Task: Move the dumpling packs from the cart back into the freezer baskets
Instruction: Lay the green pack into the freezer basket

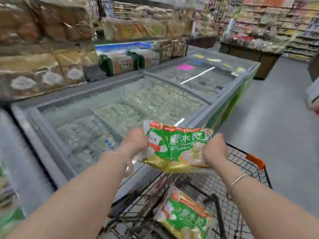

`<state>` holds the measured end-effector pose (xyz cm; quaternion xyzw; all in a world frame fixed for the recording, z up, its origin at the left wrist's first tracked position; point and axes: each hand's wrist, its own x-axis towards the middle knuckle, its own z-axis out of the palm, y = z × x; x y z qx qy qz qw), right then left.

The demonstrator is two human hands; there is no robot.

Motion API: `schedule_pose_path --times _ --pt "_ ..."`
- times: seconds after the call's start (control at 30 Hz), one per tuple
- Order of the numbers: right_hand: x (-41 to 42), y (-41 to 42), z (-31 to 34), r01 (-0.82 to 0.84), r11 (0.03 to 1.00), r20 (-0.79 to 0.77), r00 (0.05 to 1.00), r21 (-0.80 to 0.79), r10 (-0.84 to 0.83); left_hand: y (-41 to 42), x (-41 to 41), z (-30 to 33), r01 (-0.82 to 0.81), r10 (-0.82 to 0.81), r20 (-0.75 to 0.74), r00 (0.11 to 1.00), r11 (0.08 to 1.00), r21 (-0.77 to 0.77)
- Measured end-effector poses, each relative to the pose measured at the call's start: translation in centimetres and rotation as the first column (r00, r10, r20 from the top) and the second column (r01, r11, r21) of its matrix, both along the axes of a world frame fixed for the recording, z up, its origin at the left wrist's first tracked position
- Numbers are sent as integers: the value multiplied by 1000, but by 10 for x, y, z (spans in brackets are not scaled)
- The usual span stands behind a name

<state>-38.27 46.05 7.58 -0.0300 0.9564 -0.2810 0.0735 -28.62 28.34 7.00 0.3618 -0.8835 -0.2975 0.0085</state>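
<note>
Dumpling pack in green, white and gold crinkled plastic (176,145) is held up in both hands above the near edge of the black wire shopping cart (241,171), just in front of the grey chest freezer (51,135). The left hand (133,141) grips its left edge with fingers curled round it, and the right hand (214,149) grips its right edge the same way. A thin gold bracelet (239,179) sits on the right wrist. A second green and white dumpling pack (184,214) lies in the cart's basket below. The freezer's sliding glass lid (155,95) covers blurred pale frozen packs in wire baskets. Behind the freezer, brown packaged goods (43,66) fill shelves.
</note>
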Motion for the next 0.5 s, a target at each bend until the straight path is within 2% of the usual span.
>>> schedule_pose_path --times 0.1,0.27,0.5 --pt "32 -53 13 -153 986 -23 988 73 155 -39 61 24 -120 120 -40 992 993 10" --pt "117 -149 16 -345 935 -25 937 83 348 -108 179 42 -345 346 -55 937 938 35" --pt "262 -269 -5 -559 826 27 829 69 558 -186 353 29 -567 568 3 823 823 -31"
